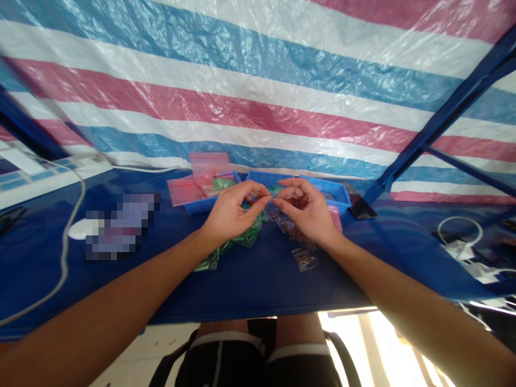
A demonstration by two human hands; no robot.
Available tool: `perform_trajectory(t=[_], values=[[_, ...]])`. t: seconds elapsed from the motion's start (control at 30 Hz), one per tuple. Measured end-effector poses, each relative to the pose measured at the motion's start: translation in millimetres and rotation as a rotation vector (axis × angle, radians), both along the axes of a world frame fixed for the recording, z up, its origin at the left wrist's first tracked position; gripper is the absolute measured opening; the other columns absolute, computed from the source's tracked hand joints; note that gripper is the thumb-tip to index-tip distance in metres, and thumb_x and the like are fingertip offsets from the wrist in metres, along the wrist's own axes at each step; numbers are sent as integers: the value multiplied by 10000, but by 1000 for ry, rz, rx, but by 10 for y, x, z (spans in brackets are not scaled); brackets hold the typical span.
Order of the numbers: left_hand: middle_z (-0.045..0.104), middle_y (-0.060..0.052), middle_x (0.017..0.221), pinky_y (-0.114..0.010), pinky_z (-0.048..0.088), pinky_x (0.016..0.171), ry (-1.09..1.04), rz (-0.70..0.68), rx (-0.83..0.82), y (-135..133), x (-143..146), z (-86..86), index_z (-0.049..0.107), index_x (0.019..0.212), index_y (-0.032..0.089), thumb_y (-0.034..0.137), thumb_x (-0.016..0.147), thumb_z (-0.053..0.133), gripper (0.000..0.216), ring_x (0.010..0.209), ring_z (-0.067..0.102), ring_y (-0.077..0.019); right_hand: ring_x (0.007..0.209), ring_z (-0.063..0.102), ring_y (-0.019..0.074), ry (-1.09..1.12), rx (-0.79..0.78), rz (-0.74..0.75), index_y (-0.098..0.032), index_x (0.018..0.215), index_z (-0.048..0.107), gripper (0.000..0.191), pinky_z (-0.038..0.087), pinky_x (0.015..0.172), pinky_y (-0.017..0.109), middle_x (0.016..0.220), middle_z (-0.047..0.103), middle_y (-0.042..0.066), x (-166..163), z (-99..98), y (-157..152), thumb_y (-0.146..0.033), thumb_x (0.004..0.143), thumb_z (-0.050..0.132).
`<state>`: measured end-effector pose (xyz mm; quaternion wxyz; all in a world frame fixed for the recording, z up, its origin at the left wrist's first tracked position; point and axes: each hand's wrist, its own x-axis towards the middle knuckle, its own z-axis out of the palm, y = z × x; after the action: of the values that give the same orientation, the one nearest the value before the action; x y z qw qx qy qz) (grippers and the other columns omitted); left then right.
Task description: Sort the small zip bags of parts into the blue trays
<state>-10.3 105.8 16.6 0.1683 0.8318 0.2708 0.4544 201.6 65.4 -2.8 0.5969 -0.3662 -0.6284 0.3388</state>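
My left hand and my right hand meet above the blue table, each with thumb and forefinger pinched together. Whatever lies between the fingertips is too small to make out. Under my left hand is a heap of green plastic bags. Small clear bags lie below my right hand, and one clear bag with dark and yellowish contents sits nearer the front edge. Blue trays stand just behind my hands. Pink zip bags rest on the left tray.
A dark phone lies right of the trays. On the left are a blurred-out item, a white round object and a white cable. White chargers lie at far right. A striped tarp hangs behind, beside a blue metal frame.
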Motion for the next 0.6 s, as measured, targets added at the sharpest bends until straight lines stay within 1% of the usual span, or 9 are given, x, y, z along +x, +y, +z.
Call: perform_trajectory(t=[0.07,0.17,0.27,0.37,0.47,0.53,0.6], values=[[794,-36,985,-264,571,797,-11,-10,-51,5,5,-15,743,1119,199,415,1019,719,240,881,749,-166,818,701,174,47,-41,27,-259,1218,662,444,572,788,329,916,740,-2,-13,21,-7,-422,876,893],[803,-39,985,-268,591,810,-39,-42,-92,9,12,-37,733,1172,202,422,1021,713,268,887,764,-170,780,690,171,45,-82,44,-263,1191,671,487,580,756,326,908,740,-2,-27,22,-14,-497,839,912],[806,-48,1003,-267,600,802,-55,-40,-111,20,7,-55,720,1198,205,421,1020,715,281,901,767,-176,771,687,173,31,-118,61,-259,1133,696,453,570,710,318,924,760,12,-27,20,-5,-544,842,895],[802,-60,1066,-267,606,803,-32,-65,-160,30,-8,-58,667,1312,212,429,1036,688,352,928,764,-180,775,690,175,51,-142,71,-251,1086,709,428,561,675,306,925,780,19,-7,34,15,-545,838,896],[794,-72,1121,-268,609,808,4,-107,-167,26,-14,-49,606,1423,221,434,1028,693,457,958,758,-189,694,662,152,119,-162,68,-244,1102,704,464,555,635,294,876,779,-4,16,56,34,-516,802,930],[793,-66,1080,-262,607,803,14,-121,-144,18,-9,-45,593,1445,213,418,1018,705,487,926,754,-182,657,649,140,146,-173,72,-238,1103,699,472,554,622,289,858,779,-14,20,66,40,-503,793,936],[789,-50,1007,-257,603,804,13,-120,-121,12,-3,-44,597,1440,201,391,1024,693,468,872,749,-167,653,653,138,147,-174,80,-232,1095,697,464,554,624,285,846,780,-18,17,70,42,-491,793,937]])
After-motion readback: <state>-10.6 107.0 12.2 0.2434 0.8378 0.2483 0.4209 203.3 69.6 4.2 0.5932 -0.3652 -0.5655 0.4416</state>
